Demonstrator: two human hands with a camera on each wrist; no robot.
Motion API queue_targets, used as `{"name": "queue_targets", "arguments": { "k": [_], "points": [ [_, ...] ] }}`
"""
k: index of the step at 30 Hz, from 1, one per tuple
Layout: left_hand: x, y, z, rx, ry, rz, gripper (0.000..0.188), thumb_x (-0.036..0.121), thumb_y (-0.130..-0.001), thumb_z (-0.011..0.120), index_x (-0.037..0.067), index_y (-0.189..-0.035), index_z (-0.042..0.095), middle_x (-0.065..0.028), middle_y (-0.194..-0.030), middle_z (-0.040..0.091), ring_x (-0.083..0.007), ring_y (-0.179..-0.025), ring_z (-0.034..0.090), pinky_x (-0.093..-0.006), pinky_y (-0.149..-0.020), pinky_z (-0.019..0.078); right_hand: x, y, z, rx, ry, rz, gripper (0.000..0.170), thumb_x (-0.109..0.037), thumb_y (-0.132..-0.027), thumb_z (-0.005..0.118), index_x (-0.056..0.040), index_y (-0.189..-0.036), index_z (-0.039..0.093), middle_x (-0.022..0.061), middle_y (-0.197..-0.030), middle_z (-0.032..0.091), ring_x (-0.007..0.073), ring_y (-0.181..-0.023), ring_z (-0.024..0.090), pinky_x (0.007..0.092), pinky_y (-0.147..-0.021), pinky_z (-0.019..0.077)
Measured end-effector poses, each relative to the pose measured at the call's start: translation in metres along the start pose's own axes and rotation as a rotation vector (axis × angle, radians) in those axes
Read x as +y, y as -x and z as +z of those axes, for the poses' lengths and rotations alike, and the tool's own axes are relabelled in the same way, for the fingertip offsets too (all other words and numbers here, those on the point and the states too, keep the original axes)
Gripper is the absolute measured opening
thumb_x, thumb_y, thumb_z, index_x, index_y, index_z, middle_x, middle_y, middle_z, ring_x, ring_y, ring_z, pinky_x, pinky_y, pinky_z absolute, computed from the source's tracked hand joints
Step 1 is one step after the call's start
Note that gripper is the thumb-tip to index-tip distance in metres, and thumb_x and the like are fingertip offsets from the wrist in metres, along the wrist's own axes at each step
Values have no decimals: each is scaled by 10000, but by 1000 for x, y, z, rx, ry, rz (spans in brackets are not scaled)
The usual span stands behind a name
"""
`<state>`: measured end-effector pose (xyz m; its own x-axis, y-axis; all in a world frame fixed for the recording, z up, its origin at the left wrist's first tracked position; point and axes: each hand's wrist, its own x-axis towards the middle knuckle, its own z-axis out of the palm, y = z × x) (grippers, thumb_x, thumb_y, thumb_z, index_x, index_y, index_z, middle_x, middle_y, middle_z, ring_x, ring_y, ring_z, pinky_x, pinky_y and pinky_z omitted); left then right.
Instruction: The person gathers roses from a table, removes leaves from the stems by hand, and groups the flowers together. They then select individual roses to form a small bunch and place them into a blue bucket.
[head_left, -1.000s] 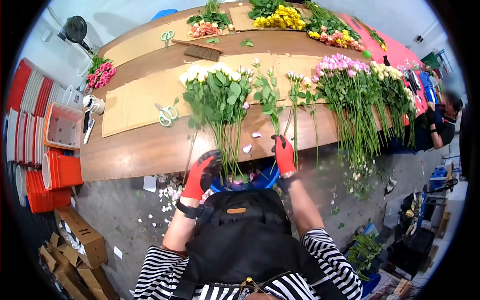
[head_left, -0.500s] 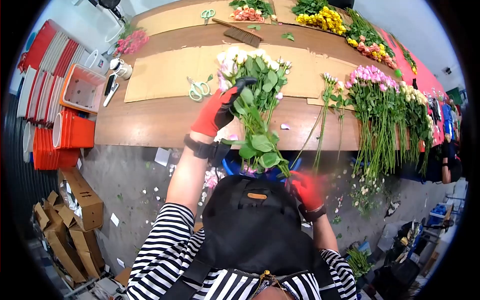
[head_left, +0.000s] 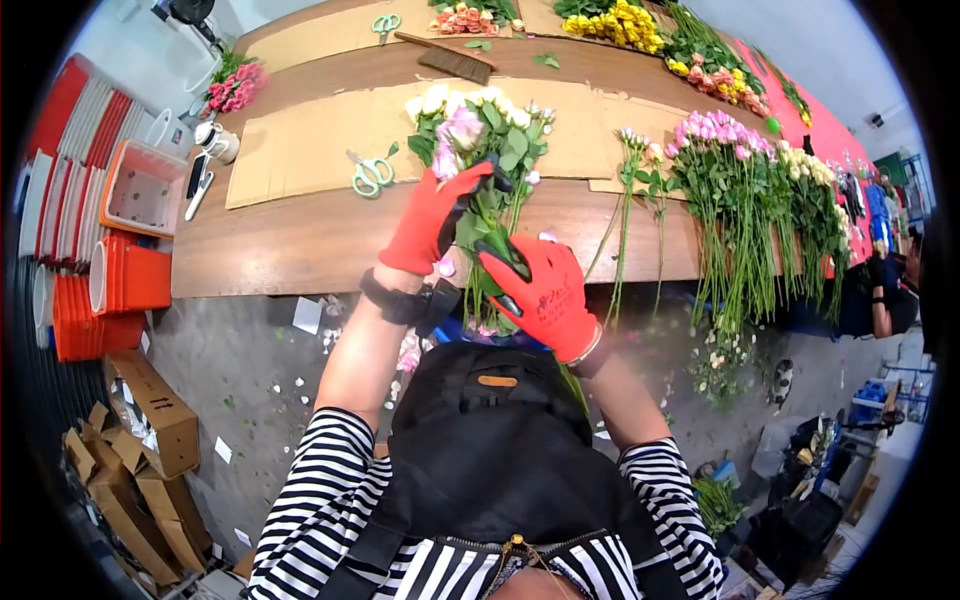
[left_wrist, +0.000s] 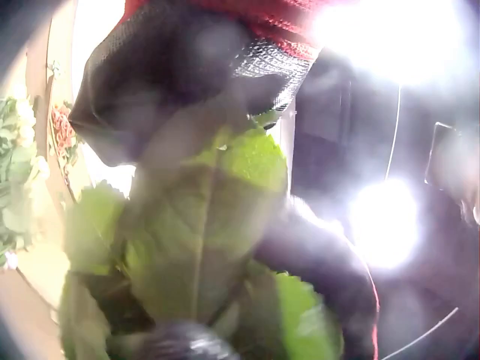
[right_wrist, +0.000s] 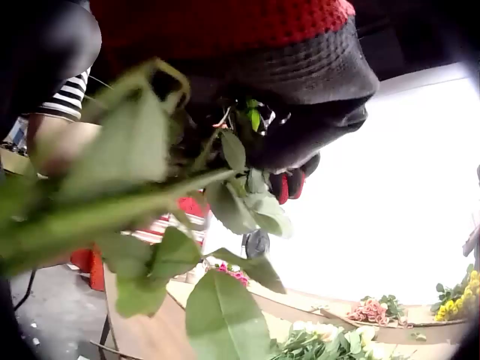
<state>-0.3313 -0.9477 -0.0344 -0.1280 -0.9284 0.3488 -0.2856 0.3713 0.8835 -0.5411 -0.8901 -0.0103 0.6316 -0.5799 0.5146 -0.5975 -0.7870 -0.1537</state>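
In the head view, my left hand, in a red glove with black palm and fingers, grips the leafy stems of pale pink-purple roses just below the blooms. My right hand curls round the same stems lower down, near the table's front edge. Behind them a bunch of cream roses lies on the cardboard. Broad leaves fill much of the left wrist view beneath the dark glove. The right wrist view shows a thick green stem running into the gloved right hand.
Scissors lie on cardboard to the left, a brush farther back. A few loose stems and a large bunch of pink roses lie to the right. Orange crates stand left of the table. Another person is at far right.
The left hand reached up and took hold of the roses' stems. The right hand left the table edge, dropped low by the stem ends, then rose to grip the stems below the left hand.
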Motion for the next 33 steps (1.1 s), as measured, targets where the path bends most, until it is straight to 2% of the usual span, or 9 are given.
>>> {"name": "queue_targets", "arguments": {
  "k": [7, 8, 10, 13, 16, 19, 22, 30, 33],
  "points": [
    [-29, 5, -47, 184, -633, 279, 440, 52, -827, 648, 33, -1259, 568, -114, -1111, 669, -268, -983, 636, -364, -891, 497, 1, 48, 8, -125, -122, 55, 380, -123, -689, 636, -130, -1068, 603, 64, -861, 534, 244, -759, 570, 377, -611, 464],
    [-27, 4, -55, 235, 15, 56, 404, 44, -855, 620, 37, -1255, 573, -108, -1098, 670, -228, -944, 631, -339, -877, 498, 3, 64, 9, -178, -129, 55, 373, -122, -684, 639, -125, -1055, 600, 70, -855, 532, 252, -753, 571, 381, -606, 464],
    [-20, 4, -68, 311, -51, 120, 271, 106, -946, 559, 28, -1202, 597, -68, -1031, 661, -135, -848, 592, -277, -806, 498, 4, 92, -2, -327, -177, 106, 364, -121, -678, 660, -107, -1037, 600, 82, -862, 537, 271, -757, 581, 382, -613, 472],
    [4, -2, -88, 260, 755, -298, 278, 242, -984, 537, 17, -1134, 600, -55, -980, 635, -134, -820, 575, -267, -758, 485, 18, 132, 4, -339, -437, 290, 422, -219, -696, 763, -102, -1076, 622, 106, -955, 579, 304, -851, 603, 375, -714, 499],
    [39, -6, -77, 52, 886, -216, 312, 359, -1001, 477, 69, -893, 516, -11, -841, 470, -145, -766, 455, -273, -687, 389, 26, 89, -18, -201, -737, 487, 1030, -421, -588, 861, -120, -1453, 390, 188, -1503, 309, 356, -1381, 312, 450, -1132, 267],
    [66, -2, -55, -49, 1247, -150, 381, 428, -935, 565, 106, -786, 425, -2, -760, 329, -139, -690, 325, -282, -614, 288, 29, 41, 9, -101, -1603, 604, 1261, -476, -639, 832, -89, -1548, 48, 123, -1606, 95, 310, -1440, 240, 431, -1105, 315],
    [68, -3, -42, -165, 1278, -82, 366, 404, -924, 579, 57, -827, 511, -29, -814, 408, -164, -748, 390, -283, -678, 332, 31, -2, 49, -111, -1709, 219, 1162, -469, -729, 762, -85, -1548, 33, 88, -1609, 88, 227, -1462, 170, 377, -1143, 209],
    [65, 11, -56, -38, 1092, -149, 331, 375, -884, 596, 94, -810, 436, -10, -785, 362, -156, -731, 370, -279, -640, 319, -7, -17, 31, -85, -1441, 537, 328, -145, -819, 711, -2, -1095, 607, 56, -947, 678, 114, -842, 584, 289, -805, 481],
    [60, 14, -68, 128, 1090, -209, 295, 361, -916, 554, 111, -816, 434, -1, -771, 339, -143, -709, 357, -276, -609, 301, 0, 15, 11, -142, -874, 195, 327, -179, -820, 699, -30, -1097, 611, 136, -857, 661, 260, -773, 635, 339, -728, 493]
  ]
}}
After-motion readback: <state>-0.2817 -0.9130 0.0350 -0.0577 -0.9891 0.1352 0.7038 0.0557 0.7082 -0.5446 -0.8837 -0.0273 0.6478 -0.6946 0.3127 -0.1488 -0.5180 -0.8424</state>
